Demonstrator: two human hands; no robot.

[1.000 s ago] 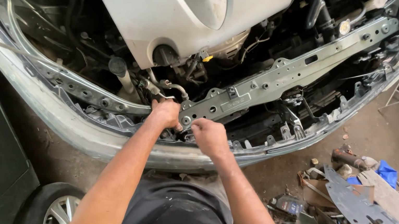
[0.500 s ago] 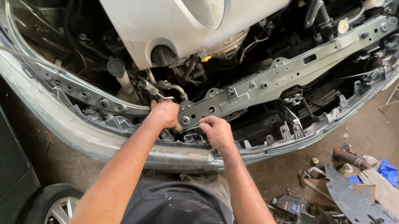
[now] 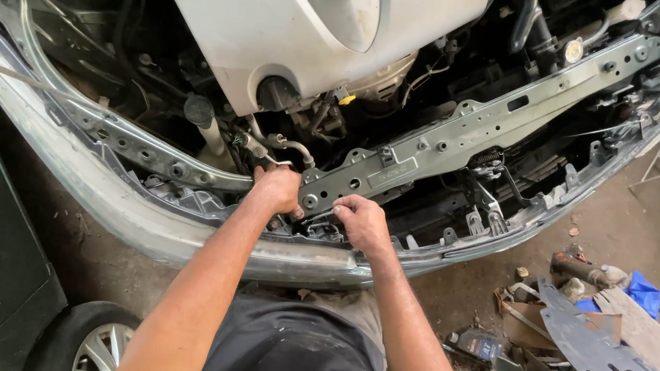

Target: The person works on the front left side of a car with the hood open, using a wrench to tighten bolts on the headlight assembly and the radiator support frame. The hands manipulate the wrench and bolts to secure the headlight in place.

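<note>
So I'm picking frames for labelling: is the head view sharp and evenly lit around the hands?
Head view: left hand and right hand sharp, no motion blur; white engine cover bright, slight glare; engine bay deep in shadow; wide lens bends the front bumper.

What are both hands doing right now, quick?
Left hand: closed, gripping the grey metal support bar.
Right hand: fingers curled at the bar's lower edge; contents cannot be told.

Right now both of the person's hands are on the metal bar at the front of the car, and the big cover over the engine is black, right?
Not quite. In the head view the engine cover is white, not black. The rest holds: the left hand and right hand are both on the grey metal bar at the car's front.
</note>
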